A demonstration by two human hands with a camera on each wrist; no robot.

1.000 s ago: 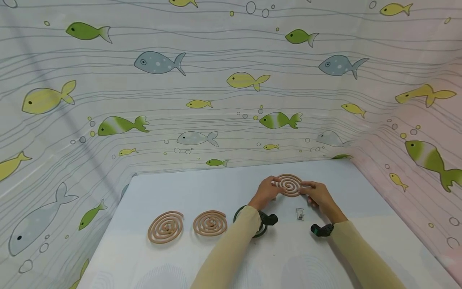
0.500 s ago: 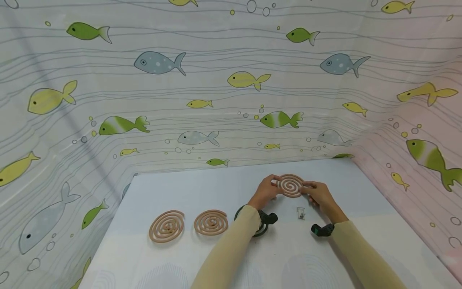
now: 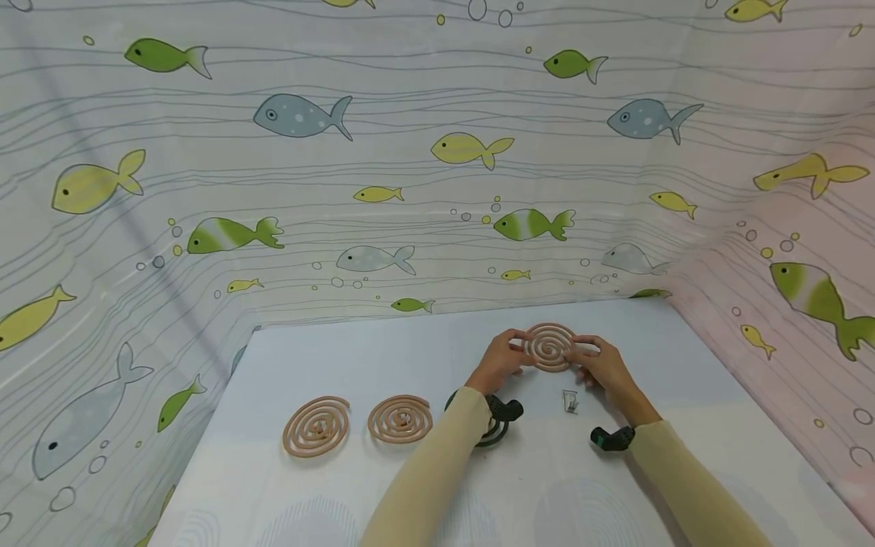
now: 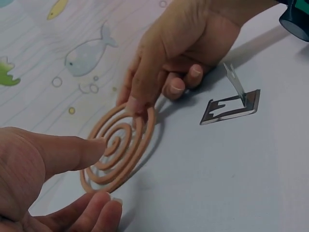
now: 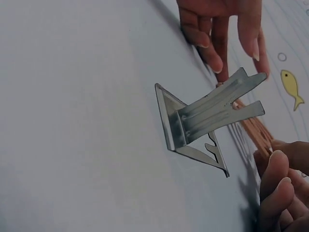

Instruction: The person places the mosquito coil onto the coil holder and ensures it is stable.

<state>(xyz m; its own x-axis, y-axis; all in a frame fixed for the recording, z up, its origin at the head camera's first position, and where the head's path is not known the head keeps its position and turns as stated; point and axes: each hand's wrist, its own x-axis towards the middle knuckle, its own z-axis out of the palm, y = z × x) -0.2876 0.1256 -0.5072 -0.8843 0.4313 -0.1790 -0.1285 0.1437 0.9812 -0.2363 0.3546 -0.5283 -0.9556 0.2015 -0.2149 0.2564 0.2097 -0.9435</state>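
Note:
Above the far part of the table, a brown mosquito coil is held between both hands. My left hand grips its left edge, and in the left wrist view the thumb reaches across its face. On the opposite edge, my right hand pinches the coil between thumb and fingers. Just in front of the coil stands a small metal coil stand, its forked tongue bent up from a flat frame. Neither hand touches the stand.
Two more brown coils sit to the left, with small metal bits at their centres. A dark green coil lies partly hidden under my left wrist. Fish-patterned sheeting rises behind the table and along both sides.
The held coil has risen slightly and its face tilts a little differently. My right fingers have shifted along its right edge, with the hand a little higher. The other coils and the stand stay put.

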